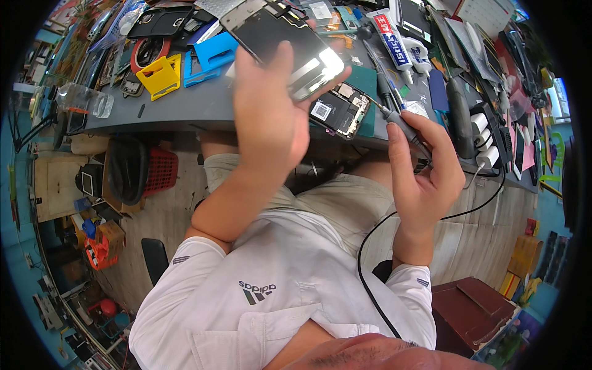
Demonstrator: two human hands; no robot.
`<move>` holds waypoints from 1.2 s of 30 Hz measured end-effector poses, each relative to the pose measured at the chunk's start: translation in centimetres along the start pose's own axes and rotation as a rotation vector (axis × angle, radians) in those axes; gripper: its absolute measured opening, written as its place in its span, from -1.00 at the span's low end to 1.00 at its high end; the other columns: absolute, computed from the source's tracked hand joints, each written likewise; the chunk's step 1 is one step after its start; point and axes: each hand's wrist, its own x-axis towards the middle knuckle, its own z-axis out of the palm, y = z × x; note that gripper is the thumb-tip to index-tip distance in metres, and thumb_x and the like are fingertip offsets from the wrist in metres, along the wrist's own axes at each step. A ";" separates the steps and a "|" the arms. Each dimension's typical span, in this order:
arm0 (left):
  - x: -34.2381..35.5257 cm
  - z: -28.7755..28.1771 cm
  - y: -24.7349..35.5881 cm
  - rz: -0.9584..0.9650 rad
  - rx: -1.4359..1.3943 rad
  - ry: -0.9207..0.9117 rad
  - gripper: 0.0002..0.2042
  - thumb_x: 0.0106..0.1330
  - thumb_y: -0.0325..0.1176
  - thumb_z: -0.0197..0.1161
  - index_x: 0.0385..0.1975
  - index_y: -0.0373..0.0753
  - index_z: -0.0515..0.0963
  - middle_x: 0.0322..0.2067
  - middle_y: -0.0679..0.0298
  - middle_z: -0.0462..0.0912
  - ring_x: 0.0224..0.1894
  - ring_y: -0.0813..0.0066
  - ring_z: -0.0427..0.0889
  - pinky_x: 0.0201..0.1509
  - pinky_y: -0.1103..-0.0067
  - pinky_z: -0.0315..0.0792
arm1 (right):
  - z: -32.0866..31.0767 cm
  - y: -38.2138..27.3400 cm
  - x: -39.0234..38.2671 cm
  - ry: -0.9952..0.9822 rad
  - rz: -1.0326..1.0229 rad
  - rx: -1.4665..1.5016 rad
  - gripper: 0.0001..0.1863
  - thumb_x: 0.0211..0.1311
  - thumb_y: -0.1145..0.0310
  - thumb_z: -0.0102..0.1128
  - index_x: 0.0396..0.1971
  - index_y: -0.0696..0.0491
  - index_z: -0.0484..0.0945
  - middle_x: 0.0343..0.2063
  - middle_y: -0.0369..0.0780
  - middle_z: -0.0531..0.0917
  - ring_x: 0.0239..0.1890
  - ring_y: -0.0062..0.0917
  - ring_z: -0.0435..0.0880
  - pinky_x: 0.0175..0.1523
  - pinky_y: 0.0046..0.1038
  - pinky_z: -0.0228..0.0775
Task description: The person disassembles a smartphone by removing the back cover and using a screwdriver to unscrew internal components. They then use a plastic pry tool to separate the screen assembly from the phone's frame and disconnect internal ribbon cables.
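A phone screen panel, dark with a bright glare at one end, is tilted above the desk. My left hand, slightly blurred, grips it with the thumb across its face. My right hand pinches the grey handle of a soldering iron, whose thin tip points up and left toward an opened phone. That phone shows its battery and boards and lies at the desk's front edge, partly on a teal mat. Whether the tip touches it, I cannot tell.
Yellow and blue plastic stands sit left on the desk. A white-and-blue tube lies at the back. Plugs fill a black power strip at right. A black cable loops across my front.
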 end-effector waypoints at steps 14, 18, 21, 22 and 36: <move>-0.9 -0.5 2.1 -0.436 0.336 -0.360 -0.57 0.63 -0.44 0.09 0.43 -0.33 0.28 0.11 -0.16 0.71 -0.01 -0.02 0.85 -0.17 0.20 0.87 | -0.2 1.2 0.7 -0.052 -0.103 -0.112 -0.79 0.25 0.56 0.51 -0.13 0.21 0.71 -0.33 -0.14 0.79 -0.37 -0.51 0.85 -0.27 -0.51 0.66; -0.8 -0.8 1.3 -0.390 0.350 -0.395 -0.58 0.64 -0.43 0.08 0.43 -0.31 0.28 0.09 -0.17 0.72 0.06 0.03 0.83 -0.13 0.21 0.86 | -0.3 1.3 0.7 -0.055 -0.132 -0.115 -0.78 0.25 0.56 0.51 -0.13 0.21 0.71 -0.32 -0.14 0.80 -0.37 -0.50 0.85 -0.28 -0.49 0.65; -0.6 -0.8 1.4 -0.412 0.368 -0.388 -0.58 0.65 -0.43 0.07 0.43 -0.30 0.28 0.08 -0.19 0.73 0.07 0.05 0.82 -0.12 0.23 0.86 | -0.4 1.2 0.8 -0.052 -0.152 -0.126 -0.78 0.25 0.55 0.51 -0.13 0.21 0.71 -0.32 -0.14 0.80 -0.37 -0.49 0.85 -0.28 -0.49 0.65; -0.5 -0.8 1.4 -0.411 0.366 -0.384 -0.58 0.65 -0.43 0.07 0.43 -0.30 0.28 0.08 -0.19 0.73 0.07 0.06 0.82 -0.11 0.23 0.86 | -0.4 1.1 0.8 -0.049 -0.152 -0.126 -0.78 0.25 0.55 0.52 -0.13 0.21 0.72 -0.32 -0.14 0.80 -0.37 -0.49 0.84 -0.28 -0.49 0.64; -0.2 -1.1 0.9 -0.398 0.339 -0.348 -0.61 0.66 -0.44 0.05 0.41 -0.34 0.29 0.09 -0.24 0.71 0.12 -0.01 0.80 -0.08 0.18 0.86 | -1.1 0.6 0.7 0.024 -0.120 -0.110 -0.82 0.20 0.58 0.52 -0.20 0.22 0.75 -0.35 -0.13 0.81 -0.36 -0.49 0.82 -0.17 -0.51 0.62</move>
